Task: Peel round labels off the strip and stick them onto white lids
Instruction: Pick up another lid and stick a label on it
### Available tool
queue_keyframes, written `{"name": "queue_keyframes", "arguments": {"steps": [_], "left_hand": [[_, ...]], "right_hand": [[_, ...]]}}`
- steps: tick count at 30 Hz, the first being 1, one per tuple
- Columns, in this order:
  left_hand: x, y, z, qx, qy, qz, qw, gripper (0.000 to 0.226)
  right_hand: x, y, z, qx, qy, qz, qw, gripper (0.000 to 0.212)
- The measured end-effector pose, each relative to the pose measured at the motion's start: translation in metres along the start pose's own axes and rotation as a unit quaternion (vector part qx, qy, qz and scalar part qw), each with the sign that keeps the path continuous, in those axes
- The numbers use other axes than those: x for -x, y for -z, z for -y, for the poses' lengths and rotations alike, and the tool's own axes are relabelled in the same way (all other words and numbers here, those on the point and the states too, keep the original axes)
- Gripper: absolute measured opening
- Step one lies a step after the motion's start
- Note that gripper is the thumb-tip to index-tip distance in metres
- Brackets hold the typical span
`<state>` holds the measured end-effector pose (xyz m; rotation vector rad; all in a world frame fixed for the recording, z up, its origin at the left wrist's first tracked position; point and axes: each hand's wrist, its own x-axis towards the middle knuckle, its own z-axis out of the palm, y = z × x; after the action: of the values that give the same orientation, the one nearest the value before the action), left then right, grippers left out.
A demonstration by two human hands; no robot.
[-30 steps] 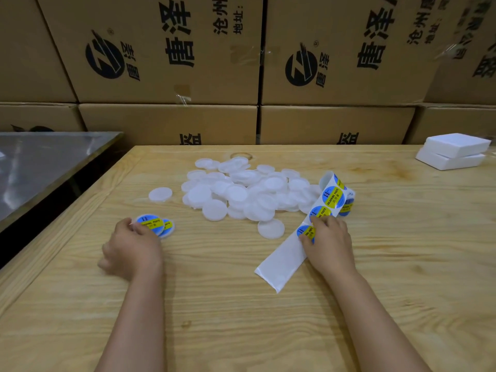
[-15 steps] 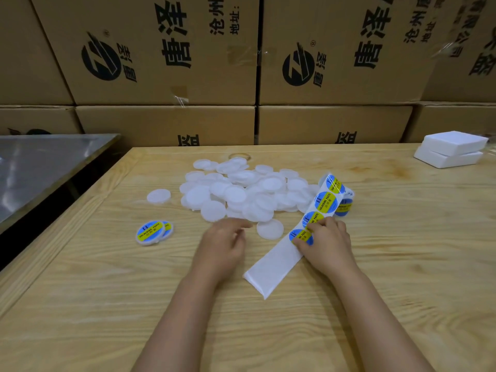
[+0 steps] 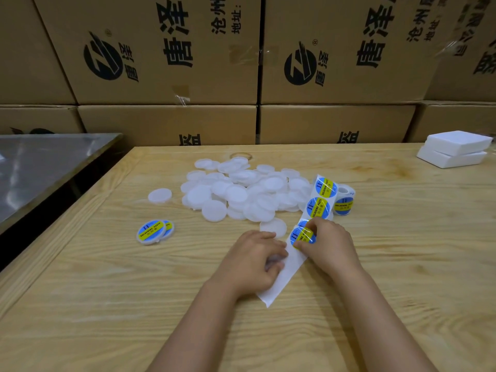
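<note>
Peel step in hand. R hand (image 3: 330, 245): fingers pinching nearest label (image 3: 302, 236) on strip (image 3: 281, 281), mid bench (image 3: 107, 304). L hand (image 3: 251, 261): fingers curled round white lid (image 3: 272, 260), touching strip. Next prob: lift label clean, centre on lid, press flat w/o creases.

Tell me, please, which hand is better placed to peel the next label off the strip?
The right hand: its fingertips pinch the round label on the strip, while the left hand curls round what looks like a white lid.
</note>
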<state>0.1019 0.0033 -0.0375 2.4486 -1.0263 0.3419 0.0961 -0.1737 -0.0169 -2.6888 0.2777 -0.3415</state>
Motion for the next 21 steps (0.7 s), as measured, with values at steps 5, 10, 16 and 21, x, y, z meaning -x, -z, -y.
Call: {"name": "queue_keyframes", "arguments": {"steps": [5, 10, 16, 21], "left_hand": [[0.000, 0.001, 0.001, 0.007, 0.007, 0.001, 1.000, 0.029], [0.001, 0.002, 0.001, 0.015, 0.010, -0.001, 1.000, 0.028], [0.001, 0.002, 0.001, 0.022, 0.013, 0.001, 1.000, 0.026], [0.001, 0.001, 0.003, 0.043, 0.021, -0.002, 0.999, 0.025]], "right_hand": [[0.002, 0.003, 0.003, 0.066, 0.021, -0.045, 0.997, 0.016], [0.002, 0.002, 0.007, 0.047, 0.017, -0.048, 0.998, 0.015], [0.006, 0.011, 0.012, -0.094, -0.025, -0.026, 0.995, 0.027], [0.008, 0.025, 0.018, -0.261, -0.100, 0.008, 0.960, 0.041]]}}
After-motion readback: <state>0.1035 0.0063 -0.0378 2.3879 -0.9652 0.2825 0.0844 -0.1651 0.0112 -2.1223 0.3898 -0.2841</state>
